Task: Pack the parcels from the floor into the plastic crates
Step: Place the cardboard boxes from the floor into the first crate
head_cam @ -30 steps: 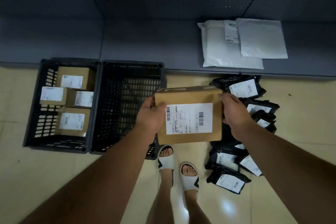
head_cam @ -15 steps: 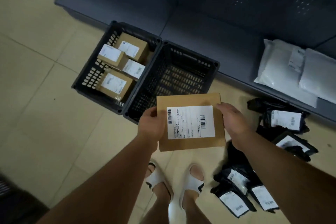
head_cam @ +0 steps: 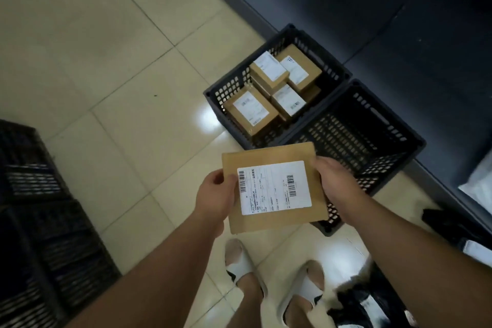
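- Item in transit: brown cardboard parcel (head_cam: pixel 274 186), white label facing up, being held level above the floor at the near corner of the empty crate (head_cam: pixel 356 146), overlapping that crate's near rim in view
- Left hand (head_cam: pixel 215 197): gripping the parcel's 9 o'clock edge, thumb lying on the top face, fingers curled underneath
- Right hand (head_cam: pixel 336 181): gripping the 3 o'clock edge, fingers wrapping over the side; fingertips hidden behind the parcel
- Filled crate (head_cam: pixel 221 93): sitting at 12 o'clock of the parcel, touching the empty crate's side, holding four labelled boxes (head_cam: pixel 271 90)
- Step in hand, as judged: carrying one parcel to a crate, not yet lowered in
- Next move, as judged: swinging the parcel toward 1 o'clock over the empty crate, keeping it flat, then lowering past the rim before releasing
- Change from half a second ago: view is swinging left, so both crates are now lying toward 1 o'clock; a dark stack of crates (head_cam: pixel 40 221) is entering at 8 o'clock; black mailer bags (head_cam: pixel 370 306) are sliding to 5 o'clock; grip on the parcel is staying the same
- Feet in white sandals (head_cam: pixel 239 266) standing at 6 o'clock
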Available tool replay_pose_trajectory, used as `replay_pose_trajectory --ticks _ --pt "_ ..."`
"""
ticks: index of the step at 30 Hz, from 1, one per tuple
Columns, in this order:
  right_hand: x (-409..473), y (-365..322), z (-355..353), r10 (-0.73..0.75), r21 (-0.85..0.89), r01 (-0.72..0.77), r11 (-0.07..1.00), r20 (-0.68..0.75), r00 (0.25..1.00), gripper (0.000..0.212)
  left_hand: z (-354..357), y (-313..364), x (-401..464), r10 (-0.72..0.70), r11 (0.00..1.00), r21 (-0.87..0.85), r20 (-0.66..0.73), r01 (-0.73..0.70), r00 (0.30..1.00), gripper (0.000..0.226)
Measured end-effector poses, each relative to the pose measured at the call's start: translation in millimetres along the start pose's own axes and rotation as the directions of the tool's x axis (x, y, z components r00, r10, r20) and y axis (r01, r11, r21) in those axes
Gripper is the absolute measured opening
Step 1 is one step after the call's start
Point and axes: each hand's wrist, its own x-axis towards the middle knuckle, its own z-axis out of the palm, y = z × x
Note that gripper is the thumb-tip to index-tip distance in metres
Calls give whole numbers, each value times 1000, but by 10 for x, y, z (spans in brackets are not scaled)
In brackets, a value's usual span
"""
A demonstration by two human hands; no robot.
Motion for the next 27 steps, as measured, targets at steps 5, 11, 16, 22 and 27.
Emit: replay_pose_trajectory --ticks 5,11,16,22,27 --pt "-53 -487 752 -36 -80 40 996 47 998 35 -826 84 224 -69 993 -101 -52 63 996 22" --pt "-27 -966 1615 -95 -176 121 977 149 984 36 -1658 104 522 -115 975 -206 -124 88 986 20" --pt "71 -1348 2164 -120 -214 170 962 228 966 34 -2092 137 759 -165 954 -280 -180 111 970 25" --pt "278 -1829 2563 -116 -256 209 944 333 936 29 -2385 365 1063 -226 924 -355 -201 144 953 22" --pt "565 -2231 2756 -97 -281 210 936 367 925 30 -2521 728 1275 -249 911 -383 -212 154 945 26"
